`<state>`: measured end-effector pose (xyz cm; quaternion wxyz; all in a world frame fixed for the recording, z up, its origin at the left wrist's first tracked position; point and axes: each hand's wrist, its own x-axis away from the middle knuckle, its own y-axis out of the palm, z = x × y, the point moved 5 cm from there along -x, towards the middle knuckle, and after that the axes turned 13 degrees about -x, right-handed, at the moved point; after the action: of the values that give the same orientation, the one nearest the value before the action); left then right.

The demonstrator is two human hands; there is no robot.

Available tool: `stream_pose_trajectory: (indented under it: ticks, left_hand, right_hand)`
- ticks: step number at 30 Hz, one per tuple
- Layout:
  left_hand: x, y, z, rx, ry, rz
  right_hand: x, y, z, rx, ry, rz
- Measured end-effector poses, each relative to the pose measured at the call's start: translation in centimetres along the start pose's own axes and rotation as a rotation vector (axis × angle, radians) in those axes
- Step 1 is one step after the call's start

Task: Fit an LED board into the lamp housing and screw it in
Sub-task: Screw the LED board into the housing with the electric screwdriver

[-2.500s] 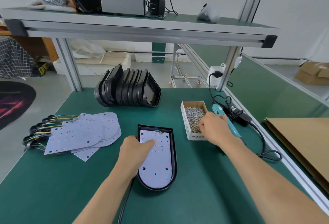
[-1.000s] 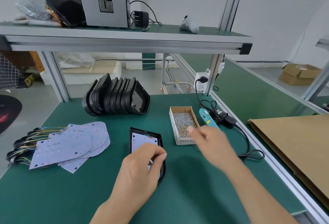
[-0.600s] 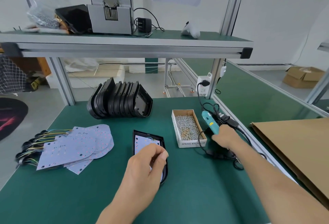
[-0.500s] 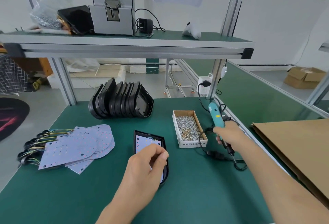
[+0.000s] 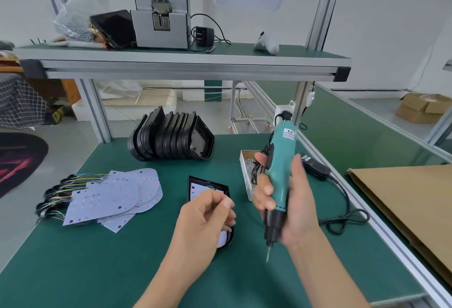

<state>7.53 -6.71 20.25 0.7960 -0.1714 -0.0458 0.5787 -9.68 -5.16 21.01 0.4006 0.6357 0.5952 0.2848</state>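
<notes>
A black lamp housing [image 5: 221, 186] lies flat on the green mat with a pale LED board [image 5: 197, 190] seated in it. My left hand [image 5: 204, 217] hovers over its near half, thumb and forefinger pinched together; anything between them is too small to see. My right hand [image 5: 297, 206] grips a teal electric screwdriver [image 5: 281, 161] upright, just right of the housing. Its bit [image 5: 268, 255] points down, above the mat. Behind the driver sits a small cardboard box of screws [image 5: 245, 169].
A row of empty black housings [image 5: 171, 136] stands at the back. Spare LED boards with coloured wires [image 5: 115, 197] lie at the left. The driver's power brick [image 5: 315, 166] and cable [image 5: 347, 219] trail right. A cardboard sheet [image 5: 403, 200] covers the right bench. A shelf [image 5: 171, 63] hangs overhead.
My right hand left the screw box, picked the screwdriver up from the mat at the right, and brought it upright beside the housing. My left hand stayed over the housing.
</notes>
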Motion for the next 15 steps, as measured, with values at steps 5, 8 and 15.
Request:
stream_pose_trajectory:
  ticks: [5,8,15]
  left_hand:
    - [1.4,-0.2,-1.0,0.034,-0.032,-0.007]
    - [2.1,-0.2,-1.4,0.061,-0.037,-0.009]
    - [2.9,0.5,-1.9,0.062,-0.086,-0.022]
  right_hand:
    - [0.5,1.3,1.4,-0.141,-0.045,-0.005]
    - [0.2,1.4,1.2,-0.187,-0.054,0.065]
    - [-1.3,2.2,0.0,-0.077,-0.184,0.149]
